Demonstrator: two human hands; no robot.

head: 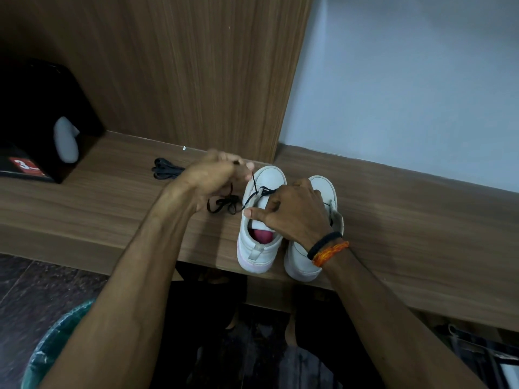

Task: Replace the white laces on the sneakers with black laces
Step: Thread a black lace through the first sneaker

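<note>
The left hand (217,175) is pinching the black lace (254,182), which is running down to the right to the sneaker (259,220) that the right hand (292,211) is gripping.

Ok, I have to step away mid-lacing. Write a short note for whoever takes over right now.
Left hand pinches one end of the black lace and pulls it up from the left sneaker.
Right hand grips that sneaker's eyelet area.
Right sneaker stands beside it on the wooden shelf; a spare black lace bundle lies behind the left hand.
Done: no white laces visible; lowest eyelets threaded.
Left: finish this sneaker; check the right, mostly hidden.
</note>
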